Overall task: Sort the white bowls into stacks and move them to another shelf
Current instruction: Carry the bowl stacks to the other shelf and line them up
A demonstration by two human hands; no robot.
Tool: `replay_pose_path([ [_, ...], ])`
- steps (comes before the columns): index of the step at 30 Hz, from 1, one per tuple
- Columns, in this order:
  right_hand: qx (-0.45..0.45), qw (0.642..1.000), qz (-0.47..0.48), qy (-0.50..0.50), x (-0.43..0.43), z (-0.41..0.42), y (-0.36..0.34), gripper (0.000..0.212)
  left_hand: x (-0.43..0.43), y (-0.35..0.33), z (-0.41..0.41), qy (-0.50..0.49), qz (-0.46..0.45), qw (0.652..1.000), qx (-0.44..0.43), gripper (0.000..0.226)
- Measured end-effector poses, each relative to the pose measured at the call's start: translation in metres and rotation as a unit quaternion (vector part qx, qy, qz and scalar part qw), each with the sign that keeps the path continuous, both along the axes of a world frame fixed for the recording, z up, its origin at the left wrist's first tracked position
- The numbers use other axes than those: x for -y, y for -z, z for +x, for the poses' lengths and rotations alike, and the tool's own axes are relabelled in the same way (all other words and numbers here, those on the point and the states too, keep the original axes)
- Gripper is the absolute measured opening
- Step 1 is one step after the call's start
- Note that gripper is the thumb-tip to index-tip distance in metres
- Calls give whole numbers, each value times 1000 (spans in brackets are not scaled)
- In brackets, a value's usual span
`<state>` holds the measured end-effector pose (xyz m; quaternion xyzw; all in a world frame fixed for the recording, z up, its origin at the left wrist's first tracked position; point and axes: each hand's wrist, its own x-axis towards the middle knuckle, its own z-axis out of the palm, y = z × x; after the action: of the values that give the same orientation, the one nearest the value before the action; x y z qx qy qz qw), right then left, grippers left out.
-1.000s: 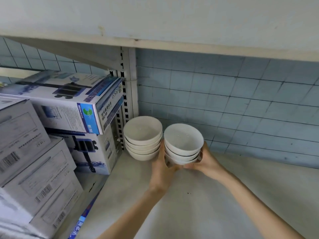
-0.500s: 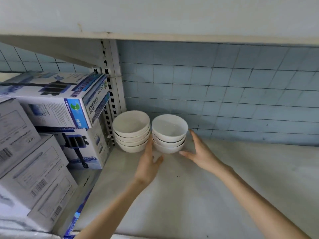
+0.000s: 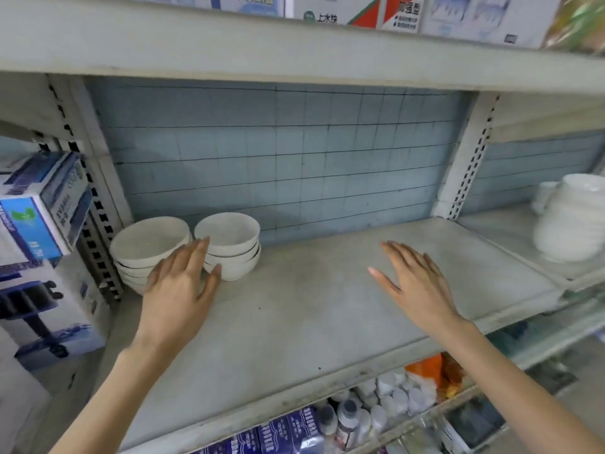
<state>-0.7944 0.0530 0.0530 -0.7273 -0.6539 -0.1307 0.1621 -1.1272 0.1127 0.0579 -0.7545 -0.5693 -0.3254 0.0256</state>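
Two stacks of white bowls stand side by side at the back left of the grey shelf (image 3: pixel 327 306): the left stack (image 3: pixel 147 244) against the upright, the right stack (image 3: pixel 229 244) beside it. My left hand (image 3: pixel 176 290) hovers just in front of them with straight fingers, holding nothing and partly covering the left stack's lower bowls. My right hand (image 3: pixel 415 283) is spread open over the middle of the shelf, well apart from the bowls. More white bowls (image 3: pixel 573 224), blurred, are piled on the neighbouring shelf at the right.
Blue and white boxes (image 3: pixel 42 204) fill the bay to the left. A slotted metal upright (image 3: pixel 465 168) divides this shelf from the right bay. Bottles and packets (image 3: pixel 376 407) sit on the lower shelf; boxes (image 3: pixel 360 11) stand on the shelf above.
Both hands have let go of the right stack and drawn back from it. My right hand moved far to the right. The view pulled back, showing the whole shelf and the right bay.
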Motion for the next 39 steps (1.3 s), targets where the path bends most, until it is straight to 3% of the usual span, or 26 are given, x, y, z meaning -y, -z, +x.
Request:
replay_pose_path([
  [4, 16, 997, 40, 61, 45, 28, -1, 71, 8, 0, 24, 37, -3, 999, -4, 60],
  [10, -8, 987, -55, 150, 94, 68, -1, 66, 14, -2, 53, 82, -5, 995, -59, 66],
  [16, -16, 977, 4, 213, 132, 106, -3, 64, 15, -13, 102, 112, 15, 990, -85, 69],
  [24, 2, 969, -27, 247, 178, 207, -4, 64, 29, -7, 207, 124, -3, 983, -137, 71],
  [28, 1, 969, 24, 244, 206, 265, -3, 67, 53, -1, 269, 136, -16, 980, -144, 71],
  [33, 8, 964, -46, 261, 237, 336, -3, 73, 81, 6, 351, 159, -20, 978, -134, 76],
  [39, 9, 958, -42, 283, 261, 405, -4, 94, 101, 3, 442, 194, -16, 969, -155, 76],
])
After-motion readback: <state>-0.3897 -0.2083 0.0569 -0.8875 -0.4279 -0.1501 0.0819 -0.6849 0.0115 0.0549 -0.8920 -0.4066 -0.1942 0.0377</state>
